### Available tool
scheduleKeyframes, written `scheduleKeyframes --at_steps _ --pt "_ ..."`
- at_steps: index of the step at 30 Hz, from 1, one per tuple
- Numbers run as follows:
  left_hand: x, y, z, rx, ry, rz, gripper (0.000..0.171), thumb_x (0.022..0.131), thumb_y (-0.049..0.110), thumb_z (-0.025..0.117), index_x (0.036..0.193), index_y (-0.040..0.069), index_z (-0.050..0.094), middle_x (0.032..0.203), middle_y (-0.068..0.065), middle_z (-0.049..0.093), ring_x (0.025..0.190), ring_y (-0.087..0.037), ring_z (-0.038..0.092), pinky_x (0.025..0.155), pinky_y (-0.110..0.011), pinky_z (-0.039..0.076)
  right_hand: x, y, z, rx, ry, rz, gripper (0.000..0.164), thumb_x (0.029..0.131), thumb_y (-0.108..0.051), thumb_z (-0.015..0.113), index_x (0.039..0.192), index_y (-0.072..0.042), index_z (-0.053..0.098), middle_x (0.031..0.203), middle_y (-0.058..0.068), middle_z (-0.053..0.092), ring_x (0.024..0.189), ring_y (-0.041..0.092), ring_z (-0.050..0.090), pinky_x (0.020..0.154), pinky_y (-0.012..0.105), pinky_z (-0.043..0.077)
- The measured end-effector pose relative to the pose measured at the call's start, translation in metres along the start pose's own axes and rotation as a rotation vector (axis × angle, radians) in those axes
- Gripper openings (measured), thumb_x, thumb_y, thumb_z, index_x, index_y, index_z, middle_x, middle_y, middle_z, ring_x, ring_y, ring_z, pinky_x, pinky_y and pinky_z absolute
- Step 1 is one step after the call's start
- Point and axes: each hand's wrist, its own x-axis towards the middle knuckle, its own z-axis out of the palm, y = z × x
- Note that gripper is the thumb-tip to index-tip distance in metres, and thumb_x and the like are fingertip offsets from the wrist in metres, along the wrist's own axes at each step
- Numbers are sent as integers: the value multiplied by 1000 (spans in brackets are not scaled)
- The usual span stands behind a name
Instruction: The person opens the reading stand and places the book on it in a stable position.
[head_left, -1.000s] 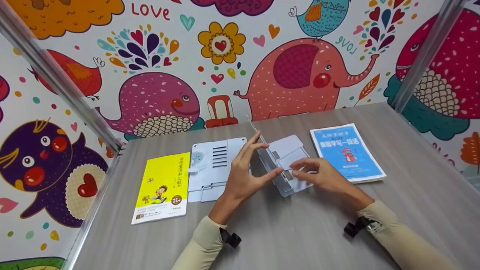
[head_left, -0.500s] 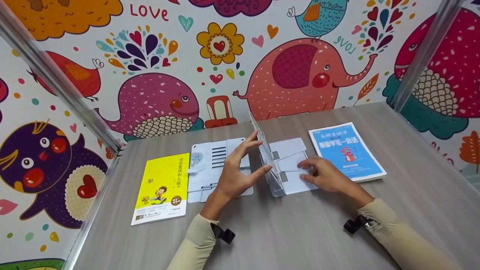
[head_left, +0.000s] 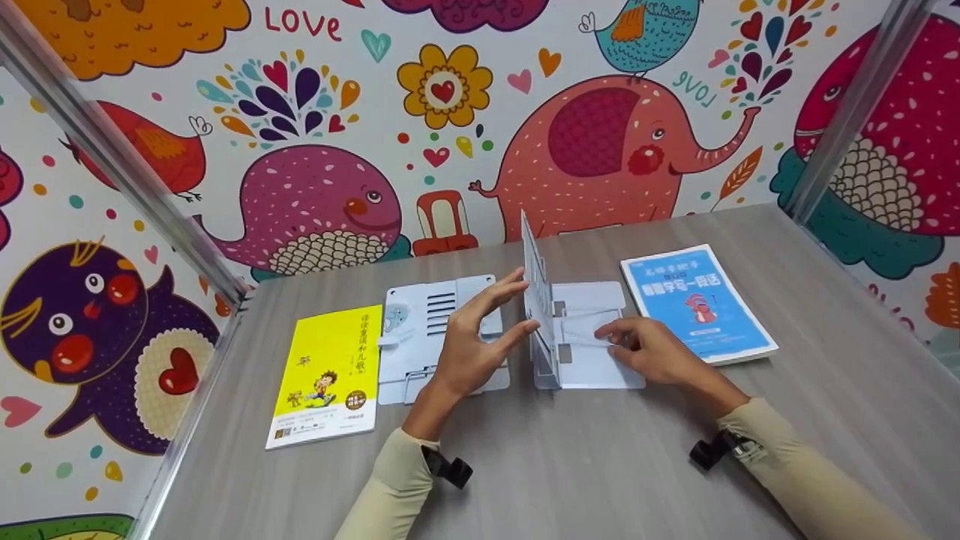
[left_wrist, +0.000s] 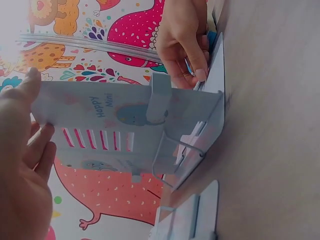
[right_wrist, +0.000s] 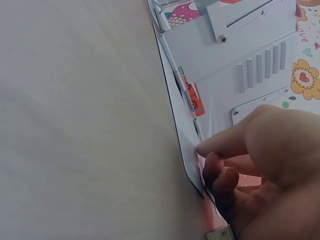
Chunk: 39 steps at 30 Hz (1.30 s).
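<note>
Head view | stand panel [head_left: 538, 298] more upright vs moment ago | L hand [head_left: 476, 349] spread, touching it | R hand [head_left: 658, 349] pinches wire leg [head_left: 586, 340] | prob. angle nearly set

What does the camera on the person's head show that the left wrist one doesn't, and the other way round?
Only the head view shows the yellow book and the printed cover of the blue book.

Only the left wrist view lets you read "Happy Mini" on the upright panel.

Both show that panel, the left hand at its edge and the right hand low at its base.
</note>
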Motion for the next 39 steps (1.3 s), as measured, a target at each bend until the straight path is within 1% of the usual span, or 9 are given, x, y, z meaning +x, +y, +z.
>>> scheduleKeyframes --at_steps 6,11,16,20,24,27,31,34,39 --pt "1 0 1 -37 46 -6 51 99 20 80 147 13 66 155 -3 65 139 -17 66 116 -34 53 0 4 -1 80 37 -17 25 99 -1 72 121 -6 81 104 11 72 85 22 60 71 22 49" --pt "1 1 4 -22 121 -56 44 100 24 79 141 11 70 133 -1 77 119 -13 76 106 -32 60 0 6 0 132 70 -44 25 99 -3 74 122 -9 81 107 11 74 86 22 62 71 22 51" --pt "2 4 7 -21 164 -84 42 99 25 80 138 12 73 125 -1 80 110 -12 78 99 -32 63 0 7 3 168 80 -54 28 98 -5 76 125 -10 81 115 11 74 96 25 65 81 20 55" --pt "1 8 12 -46 124 -94 45 99 19 81 143 15 71 130 -3 78 112 -14 78 96 -31 64 0 7 3 172 72 -47 31 100 -6 75 130 -9 79 124 11 77 110 28 70 97 25 59" --pt "-1 12 19 -36 57 -92 49 101 20 79 149 20 66 138 -5 75 116 -15 76 91 -29 65 0 7 3 168 61 -35 33 101 -7 75 134 -10 77 127 11 78 115 28 72 103 35 61" --pt "-2 14 24 -8 22 -71 50 101 21 78 150 21 65 139 -7 74 118 -18 76 91 -28 65 0 6 3 162 51 -48 34 101 -9 76 134 -12 78 125 9 79 114 27 73 100 29 61" --pt "-2 16 29 28 -18 -29 50 101 19 77 150 22 66 139 -5 75 120 -16 76 94 -29 64 0 5 4 160 32 -102 33 101 -10 76 134 -12 78 125 10 80 109 27 72 86 19 60" --pt "-3 17 32 43 -44 -17 50 102 18 76 151 23 65 140 0 74 122 -12 74 96 -28 63 0 4 5 134 23 -150 33 101 -7 75 134 -9 77 123 12 80 101 24 71 80 19 59" --pt "-5 19 38 37 -65 -8 49 102 20 75 150 24 66 143 3 72 125 -10 73 99 -26 61 0 3 6 79 17 -184 35 101 -7 75 136 -9 76 121 10 80 95 20 66 81 19 58"
